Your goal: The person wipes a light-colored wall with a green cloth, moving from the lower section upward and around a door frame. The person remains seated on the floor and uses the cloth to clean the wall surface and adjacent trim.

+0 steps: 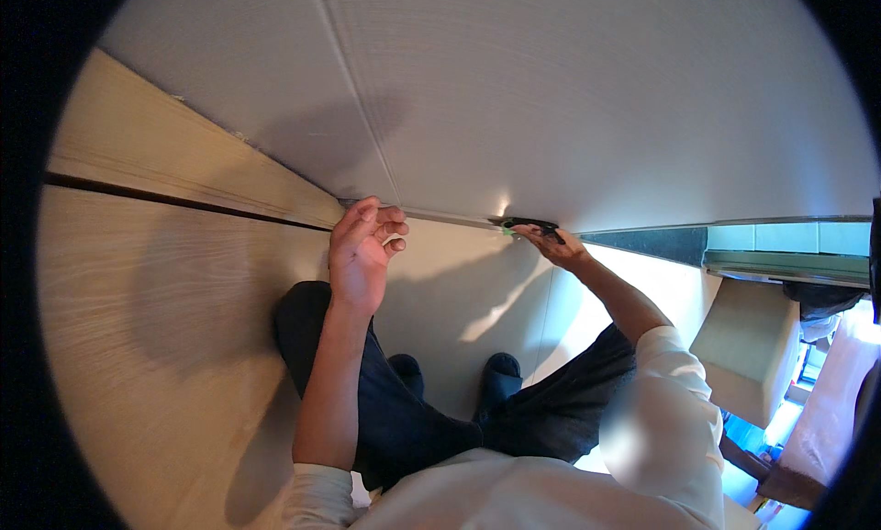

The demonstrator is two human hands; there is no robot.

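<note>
My right hand [554, 246] is closed around a small black-handled tool [533, 224], held low against the foot of the grey wall panel [550, 117]. A bit of green shows by the tool's near end, too small to make out. Its working tip is hard to see against the panel's lower edge. My left hand [365, 261] is raised palm up with loosely curled fingers, and it holds nothing. It appears in front of the corner between the grey panel and a wood-grain board [172, 268].
The pale floor [447, 275] lies between my bent legs, with dark slippers [500, 375] on my feet. A narrow dark gap [172, 203] runs along the wood boards at left. A light box-like piece [747, 344] and a pinkish cloth [822, 406] are at right.
</note>
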